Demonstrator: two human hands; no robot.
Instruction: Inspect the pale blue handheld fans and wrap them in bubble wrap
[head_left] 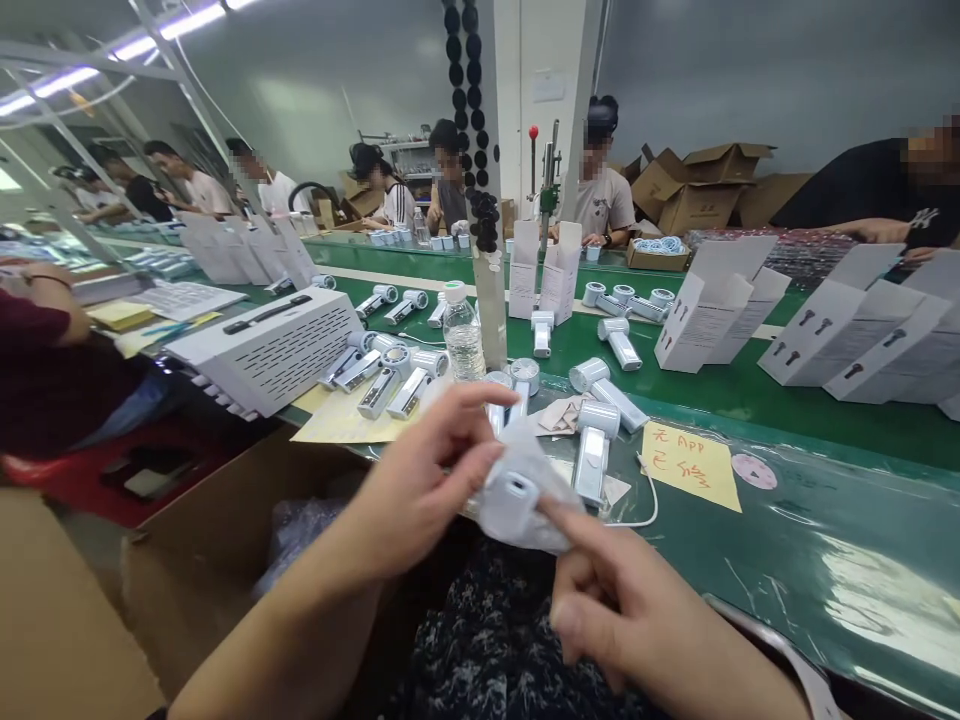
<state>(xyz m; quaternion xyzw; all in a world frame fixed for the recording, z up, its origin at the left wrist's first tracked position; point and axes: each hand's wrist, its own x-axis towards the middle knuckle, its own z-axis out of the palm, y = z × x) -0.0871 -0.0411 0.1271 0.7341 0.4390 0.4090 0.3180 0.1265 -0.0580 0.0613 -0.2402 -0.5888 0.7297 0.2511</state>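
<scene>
Left hand [424, 475] half-closed around fan [517, 497], perhaps

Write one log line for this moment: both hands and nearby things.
left hand: pinches bagged white device | right hand: holds same device, forefinger on it | near: unbagged devices, yellow note, green bench

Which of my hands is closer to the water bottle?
Left. The left hand sits just below the water bottle; the right hand is lower and farther right. Both hold the bagged fan.
</scene>
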